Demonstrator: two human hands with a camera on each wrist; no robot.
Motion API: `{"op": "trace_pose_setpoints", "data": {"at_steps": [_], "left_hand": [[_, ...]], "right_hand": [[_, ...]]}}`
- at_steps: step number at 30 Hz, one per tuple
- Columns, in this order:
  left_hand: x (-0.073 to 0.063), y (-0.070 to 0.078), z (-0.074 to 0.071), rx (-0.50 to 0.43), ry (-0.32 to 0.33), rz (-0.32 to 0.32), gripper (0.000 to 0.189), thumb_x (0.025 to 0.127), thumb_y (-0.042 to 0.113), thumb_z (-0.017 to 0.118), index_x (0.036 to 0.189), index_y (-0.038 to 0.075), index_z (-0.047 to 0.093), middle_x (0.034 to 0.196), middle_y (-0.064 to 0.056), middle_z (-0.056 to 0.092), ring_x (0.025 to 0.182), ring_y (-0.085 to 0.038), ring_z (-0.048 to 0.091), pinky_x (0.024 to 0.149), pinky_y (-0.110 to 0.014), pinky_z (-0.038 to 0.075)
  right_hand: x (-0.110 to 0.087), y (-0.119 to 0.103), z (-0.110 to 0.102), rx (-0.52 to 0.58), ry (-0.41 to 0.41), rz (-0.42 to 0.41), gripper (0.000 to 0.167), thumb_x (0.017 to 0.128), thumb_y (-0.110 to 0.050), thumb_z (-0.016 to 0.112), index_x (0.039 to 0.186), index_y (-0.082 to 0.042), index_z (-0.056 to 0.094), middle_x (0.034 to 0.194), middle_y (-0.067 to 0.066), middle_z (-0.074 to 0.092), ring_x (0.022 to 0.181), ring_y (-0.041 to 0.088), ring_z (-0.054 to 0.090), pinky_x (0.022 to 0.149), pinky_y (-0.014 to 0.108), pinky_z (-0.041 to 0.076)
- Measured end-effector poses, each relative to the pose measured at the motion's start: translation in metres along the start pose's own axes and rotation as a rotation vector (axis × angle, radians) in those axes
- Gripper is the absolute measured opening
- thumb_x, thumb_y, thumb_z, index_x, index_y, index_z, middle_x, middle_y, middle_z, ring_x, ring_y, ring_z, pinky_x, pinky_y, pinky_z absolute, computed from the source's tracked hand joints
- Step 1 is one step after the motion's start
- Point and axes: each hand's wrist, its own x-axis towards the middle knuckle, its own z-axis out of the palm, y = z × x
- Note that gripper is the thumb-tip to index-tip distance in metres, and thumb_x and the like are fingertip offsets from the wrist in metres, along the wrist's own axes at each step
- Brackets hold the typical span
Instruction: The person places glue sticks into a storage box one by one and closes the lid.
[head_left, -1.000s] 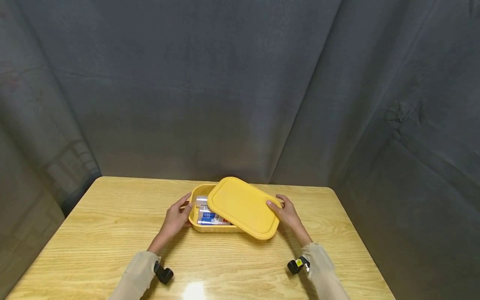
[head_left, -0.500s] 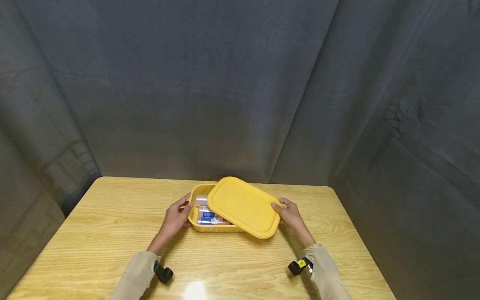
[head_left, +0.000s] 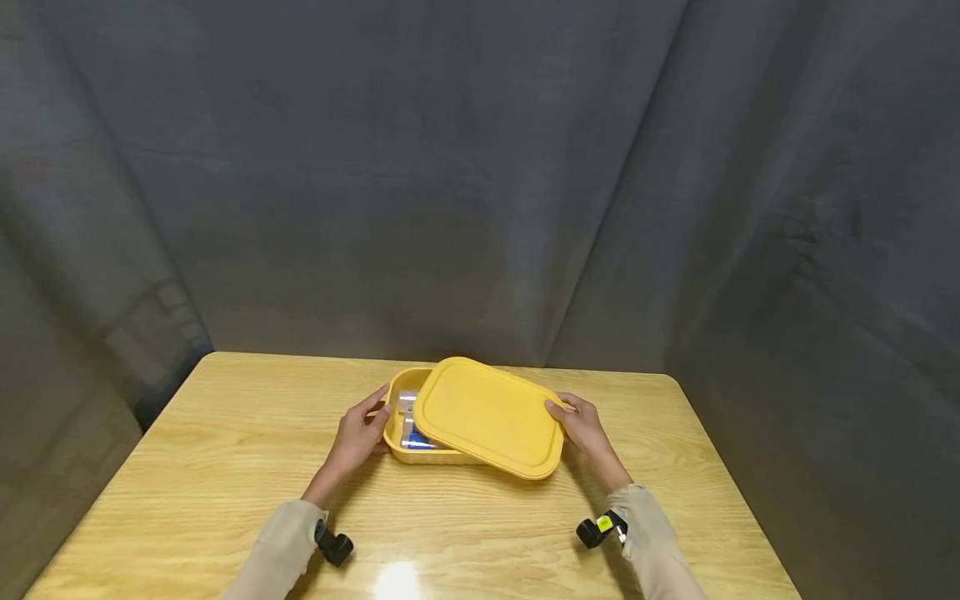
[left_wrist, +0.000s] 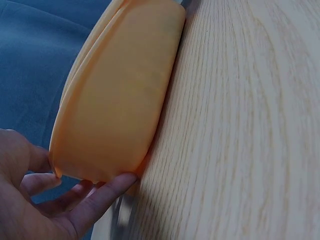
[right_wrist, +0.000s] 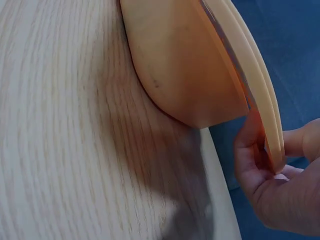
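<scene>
A yellow rectangular box (head_left: pixel 431 457) with rounded corners stands on the table, its left end uncovered. Clear and blue packets (head_left: pixel 417 438) show inside that end; the lid hides the others. My left hand (head_left: pixel 358 432) holds the box's left end, fingers along the rim and lower down the wall, as the left wrist view shows on the box wall (left_wrist: pixel 115 95). Slantwise over the box lies the yellow lid (head_left: pixel 487 417), its near right corner past the box edge. My right hand (head_left: pixel 588 429) pinches the lid's right end; in the right wrist view the thumb and fingers grip the lid edge (right_wrist: pixel 265 95).
The wooden table (head_left: pixel 465 525) extends on both sides and in front of the box. Behind it hangs a dark grey curtain (head_left: pixel 390 183), which also closes off both sides. Each sleeve carries a small black wrist camera (head_left: pixel 333 546).
The lid has shifted slightly to cover more of the packets and lies at a lower slant. The right hand has moved a little right along the lid's edge; the left hand keeps its hold.
</scene>
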Motion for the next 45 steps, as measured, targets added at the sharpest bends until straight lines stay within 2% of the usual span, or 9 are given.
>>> {"op": "trace_pose_setpoints", "data": {"at_steps": [6, 11, 17, 22, 27, 31, 38, 42, 45], "left_hand": [[-0.004, -0.002, -0.002, -0.001, 0.028, -0.009, 0.051, 0.111, 0.011, 0.050, 0.161, 0.008, 0.041, 0.146, -0.032, 0.051, 0.121, -0.045, 0.064, 0.064, -0.038, 0.066], [-0.007, -0.002, -0.003, 0.004, 0.023, -0.013, 0.051, 0.111, 0.011, 0.050, 0.161, 0.009, 0.040, 0.145, -0.031, 0.051, 0.120, -0.043, 0.064, 0.065, -0.038, 0.066], [-0.005, -0.001, -0.002, 0.004, 0.018, -0.003, 0.051, 0.111, 0.012, 0.050, 0.161, 0.008, 0.040, 0.147, -0.033, 0.050, 0.122, -0.045, 0.063, 0.066, -0.036, 0.066], [-0.004, -0.001, -0.002, 0.012, 0.019, 0.000, 0.052, 0.111, 0.011, 0.050, 0.161, 0.008, 0.040, 0.146, -0.032, 0.050, 0.121, -0.045, 0.064, 0.065, -0.035, 0.066], [-0.004, -0.001, -0.002, 0.018, 0.018, 0.003, 0.052, 0.111, 0.011, 0.050, 0.161, 0.008, 0.039, 0.145, -0.032, 0.051, 0.119, -0.044, 0.065, 0.065, -0.036, 0.066], [-0.004, -0.001, -0.002, 0.034, 0.023, -0.001, 0.051, 0.111, 0.013, 0.050, 0.161, 0.009, 0.040, 0.146, -0.031, 0.051, 0.120, -0.043, 0.065, 0.064, -0.035, 0.066], [-0.003, -0.001, -0.001, 0.037, 0.025, 0.003, 0.051, 0.111, 0.014, 0.051, 0.161, 0.008, 0.041, 0.146, -0.032, 0.050, 0.122, -0.045, 0.064, 0.062, -0.034, 0.065], [-0.004, 0.000, -0.002, 0.028, 0.022, 0.000, 0.051, 0.111, 0.013, 0.050, 0.161, 0.008, 0.040, 0.146, -0.032, 0.050, 0.120, -0.043, 0.064, 0.063, -0.034, 0.065], [-0.005, 0.000, -0.003, 0.023, 0.019, -0.005, 0.051, 0.111, 0.013, 0.049, 0.161, 0.009, 0.040, 0.146, -0.031, 0.050, 0.119, -0.041, 0.065, 0.064, -0.036, 0.066]], "right_hand": [[0.004, 0.002, 0.012, 0.049, -0.012, -0.019, 0.040, 0.105, -0.009, 0.063, 0.138, 0.013, 0.057, 0.102, 0.015, 0.076, 0.073, 0.009, 0.071, 0.062, 0.021, 0.060], [0.009, 0.005, 0.019, 0.130, 0.007, 0.015, 0.049, 0.104, -0.013, 0.066, 0.144, 0.011, 0.053, 0.111, 0.017, 0.073, 0.080, 0.010, 0.072, 0.068, 0.022, 0.061], [0.012, 0.002, 0.019, 0.256, 0.044, 0.077, 0.053, 0.101, -0.021, 0.071, 0.140, 0.008, 0.047, 0.097, 0.005, 0.068, 0.076, 0.008, 0.068, 0.064, 0.021, 0.059], [0.010, 0.000, 0.020, 0.223, 0.066, 0.047, 0.041, 0.103, -0.013, 0.066, 0.134, 0.008, 0.050, 0.092, 0.004, 0.069, 0.071, 0.006, 0.067, 0.060, 0.020, 0.057], [0.008, 0.001, 0.022, 0.163, 0.065, -0.004, 0.038, 0.103, -0.007, 0.064, 0.135, 0.011, 0.058, 0.112, 0.015, 0.074, 0.081, 0.005, 0.068, 0.067, 0.017, 0.058], [0.009, 0.000, 0.025, 0.133, 0.054, -0.023, 0.040, 0.102, -0.010, 0.067, 0.137, 0.010, 0.060, 0.129, 0.024, 0.070, 0.090, 0.004, 0.068, 0.073, 0.017, 0.058], [0.011, 0.000, 0.029, 0.079, 0.036, -0.025, 0.046, 0.104, -0.012, 0.065, 0.145, 0.006, 0.056, 0.140, 0.027, 0.063, 0.091, 0.004, 0.067, 0.072, 0.018, 0.055], [0.011, 0.000, 0.031, 0.023, -0.023, -0.035, 0.051, 0.106, -0.012, 0.059, 0.153, 0.003, 0.046, 0.148, 0.028, 0.057, 0.101, 0.014, 0.068, 0.075, 0.020, 0.054], [0.010, -0.001, 0.031, -0.022, -0.079, -0.049, 0.056, 0.107, -0.013, 0.057, 0.159, 0.000, 0.039, 0.155, 0.028, 0.048, 0.123, 0.030, 0.064, 0.092, 0.029, 0.056]]}}
